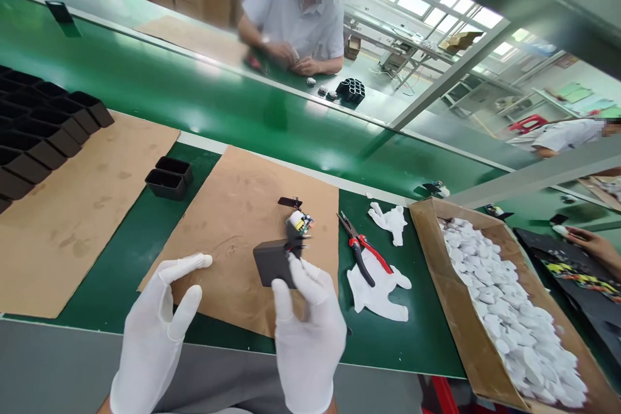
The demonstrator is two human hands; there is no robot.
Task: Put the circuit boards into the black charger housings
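Observation:
Both my hands wear white gloves. My right hand point(308, 326) pinches a small black box casing point(272, 262) between thumb and fingers, above a brown cardboard sheet point(233, 207). A small circuit board point(299, 223) with coloured parts and black clips sticks out just above the casing. My left hand point(158, 330) hovers to the left with fingers spread, holding nothing.
Red-handled pliers point(361, 249) lie on white gloves point(381, 284). A cardboard box point(427, 252) of white pieces sits right. Black trays point(39, 132) stack at left, two loose black cases point(169, 178) nearby. A person works across the green belt point(169, 84); another person's hand point(594, 246) shows at right.

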